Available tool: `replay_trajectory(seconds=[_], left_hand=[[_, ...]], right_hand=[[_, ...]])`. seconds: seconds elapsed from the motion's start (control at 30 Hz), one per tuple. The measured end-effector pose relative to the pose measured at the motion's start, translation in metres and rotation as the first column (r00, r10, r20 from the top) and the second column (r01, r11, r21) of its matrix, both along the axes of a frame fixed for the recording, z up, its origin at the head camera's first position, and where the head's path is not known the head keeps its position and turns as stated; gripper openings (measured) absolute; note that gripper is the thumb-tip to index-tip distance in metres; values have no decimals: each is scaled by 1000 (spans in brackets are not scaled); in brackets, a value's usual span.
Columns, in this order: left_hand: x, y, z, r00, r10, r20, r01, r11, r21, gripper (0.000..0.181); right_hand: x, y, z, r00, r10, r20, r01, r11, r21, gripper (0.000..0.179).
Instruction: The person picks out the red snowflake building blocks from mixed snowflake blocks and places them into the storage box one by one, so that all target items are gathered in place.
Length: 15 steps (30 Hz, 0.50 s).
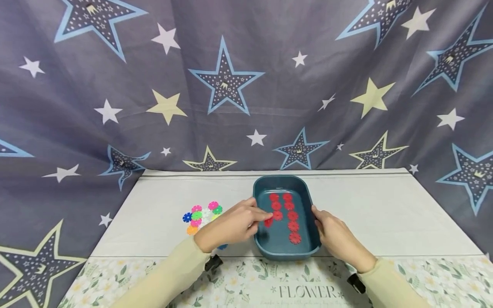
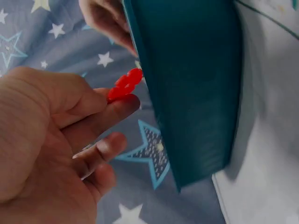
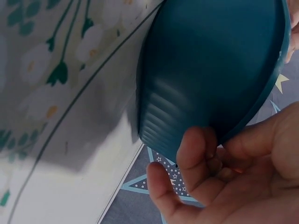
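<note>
My left hand [image 1: 236, 221] reaches over the left side of a dark teal tray [image 1: 286, 256], pinching a red flower-shaped disc [image 2: 125, 85] between thumb and index finger. Inside the tray lie red discs [image 1: 293, 226] of the same kind in two columns: 3 on the left, several on the right. The pinched disc is tilted near the lower end of the left column. On the tray's right side, my right hand [image 1: 336, 231] grips the rim with thumb and fingers; the right wrist view shows the thumb at the rim and fingers against the outer wall.
Left of the tray, partly behind my left forearm, several discs [image 1: 197, 215] in pink, green, blue, orange and white lie on the white tabletop [image 1: 369, 205]. A floral cloth [image 1: 115, 280] covers the near edge. Behind hangs a grey curtain [image 1: 239, 21] with stars.
</note>
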<state>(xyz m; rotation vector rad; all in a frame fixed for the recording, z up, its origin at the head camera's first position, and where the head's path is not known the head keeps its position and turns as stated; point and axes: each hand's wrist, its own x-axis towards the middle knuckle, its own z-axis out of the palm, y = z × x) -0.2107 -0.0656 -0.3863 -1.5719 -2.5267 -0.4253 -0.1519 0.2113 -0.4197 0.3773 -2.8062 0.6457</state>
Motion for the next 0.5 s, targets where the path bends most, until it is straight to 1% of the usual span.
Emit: replay_trajectory(seconds=[0.1,0.17,0.23,0.33,0.4,0.5], left_hand=[[-1,13,-6,999,-34,16,35,996,-88,38],[-2,24,-10,999,-43,29,47,986,-161,38],[-2,33,-13,998,-31,55,43,973,-227,38],[-4,44,-16,997,15,70,9,946,-325,39],[-5,49,-17,998,39,48,-18,924,-383,40],[-7,54,-17,998,56,-17,-57,893,-446,39]], right_hand=[[0,-1,0,1000,-1,-1,1,1000,-1,40],[0,-1,1,1000,-2,1,2,1000,-2,40],[0,-1,1,1000,-1,1,1,1000,-2,40],[-1,-1,1,1000,1,-5,-1,1000,-2,40],[0,0,1,1000,3,-9,-3,1000,-2,40],[0,1,0,1000,5,-15,-5,1000,-1,40]])
